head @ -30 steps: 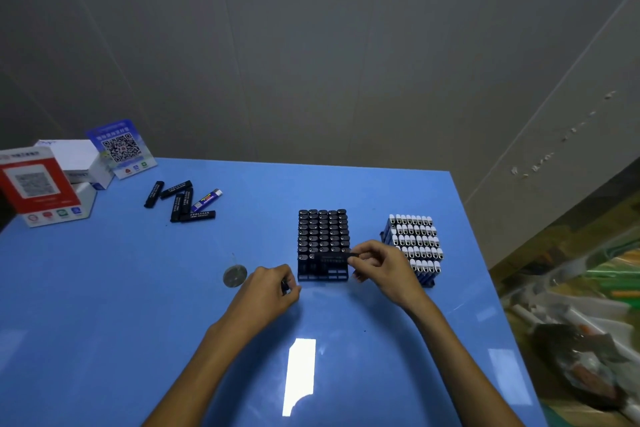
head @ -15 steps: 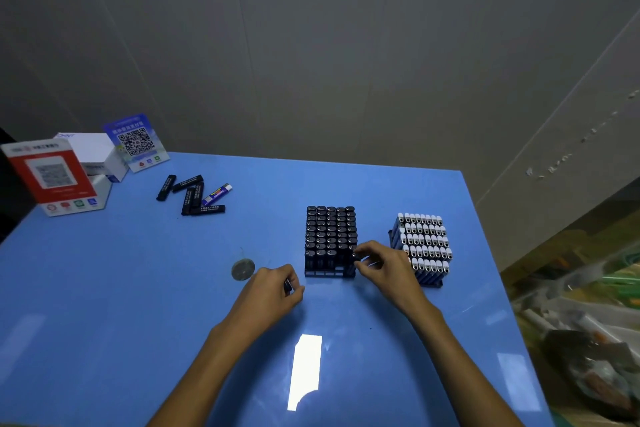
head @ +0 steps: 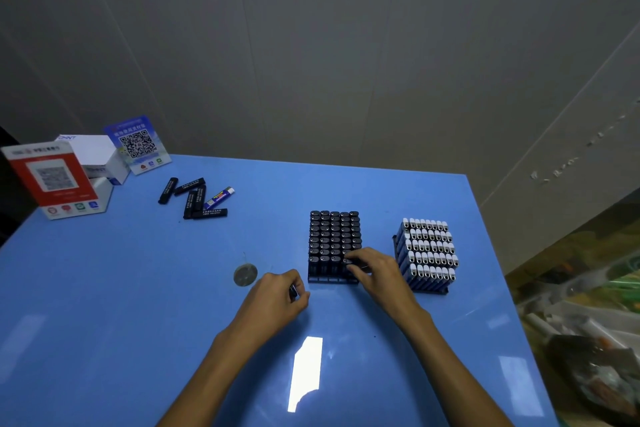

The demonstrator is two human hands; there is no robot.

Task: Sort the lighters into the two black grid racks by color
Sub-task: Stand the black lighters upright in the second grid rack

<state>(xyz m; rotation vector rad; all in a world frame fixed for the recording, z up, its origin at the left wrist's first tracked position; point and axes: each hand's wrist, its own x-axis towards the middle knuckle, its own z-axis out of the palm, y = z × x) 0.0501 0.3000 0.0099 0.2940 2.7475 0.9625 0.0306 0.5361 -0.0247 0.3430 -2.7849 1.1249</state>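
Our right hand [head: 377, 274] has its fingers curled and pinches a black lighter [head: 349, 262] at the near right corner of the rack of black lighters [head: 334, 246]; we can't tell whether the lighter is fully seated in its cell. Our left hand [head: 277, 298] rests on the blue table [head: 138, 288] just left of that rack, fingers curled around a small dark item [head: 293, 290], probably another black lighter, mostly hidden. The second rack [head: 427, 255], with blue lighters showing white caps, stands to the right, near the first but apart from it.

Loose pile far left: several black lighters [head: 192, 198] lying flat, one blue lighter [head: 220, 198] among them. A round metallic disc [head: 245, 274] sits just left of our left hand. Back left corner: red QR sign [head: 52, 177], white box [head: 95, 156], blue QR sign [head: 138, 144].
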